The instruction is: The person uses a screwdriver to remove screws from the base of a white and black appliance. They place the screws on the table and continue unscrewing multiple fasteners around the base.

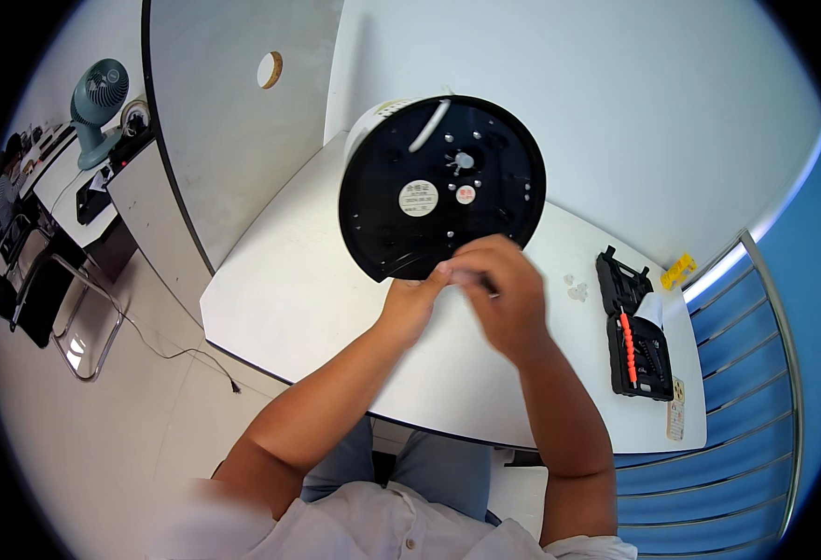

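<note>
A round black base [387,154], the underside of a white-bodied appliance, is tipped up toward me over the white table. On it are a silver round sticker [419,198], a small pinkish round sticker [466,194], several screws and a pale cord-like strip [431,127] near the top. My left hand [409,306] pinches the base's lower rim, thumb uppermost. Right beside it, my right hand [504,285] is closed at the same rim, blurred by motion. A short dark piece shows in its fingers, too smeared to name.
An open black tool case [636,350] with an orange flexible shaft [629,347] lies on the table [299,308] at right. Near it are a pale remote control [675,422], a yellow piece [678,272] and small clear bits [576,288]. A metal railing [772,280] borders the right.
</note>
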`<state>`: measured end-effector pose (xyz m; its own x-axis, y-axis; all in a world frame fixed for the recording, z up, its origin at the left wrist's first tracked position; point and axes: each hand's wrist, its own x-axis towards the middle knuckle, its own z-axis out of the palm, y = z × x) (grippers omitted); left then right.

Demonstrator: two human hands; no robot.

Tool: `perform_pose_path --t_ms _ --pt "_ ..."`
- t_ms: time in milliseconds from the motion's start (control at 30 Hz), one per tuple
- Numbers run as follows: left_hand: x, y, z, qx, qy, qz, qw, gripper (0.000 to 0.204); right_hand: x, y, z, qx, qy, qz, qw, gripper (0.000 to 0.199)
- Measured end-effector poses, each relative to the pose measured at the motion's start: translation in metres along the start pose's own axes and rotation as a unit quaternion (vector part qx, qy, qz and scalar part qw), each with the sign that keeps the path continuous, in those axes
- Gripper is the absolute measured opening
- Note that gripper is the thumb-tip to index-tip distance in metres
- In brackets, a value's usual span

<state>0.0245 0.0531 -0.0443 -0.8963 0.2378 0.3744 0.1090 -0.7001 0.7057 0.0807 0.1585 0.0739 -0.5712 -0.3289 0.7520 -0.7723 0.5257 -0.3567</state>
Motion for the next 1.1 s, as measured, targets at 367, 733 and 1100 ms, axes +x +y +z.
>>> perform_pose_path --t_ms 367,733,1100 --pt "-0.001 0.002 0.006 0.128 0.04 -0.047 0.99 0.044 0.052 0.015 0.057 -0.192 0.049 -0.265 0.944 0.024" --pt "-0.003 -0.007 0.009 0.115 0.016 -0.065 0.991 0.033 0.057 0.023 0.053 -0.219 0.023 -0.27 0.937 0.019" --pt "-0.004 -0.001 0.011 0.136 0.015 -0.054 0.989 0.031 0.06 0.017 0.055 -0.214 0.017 -0.25 0.944 0.014"
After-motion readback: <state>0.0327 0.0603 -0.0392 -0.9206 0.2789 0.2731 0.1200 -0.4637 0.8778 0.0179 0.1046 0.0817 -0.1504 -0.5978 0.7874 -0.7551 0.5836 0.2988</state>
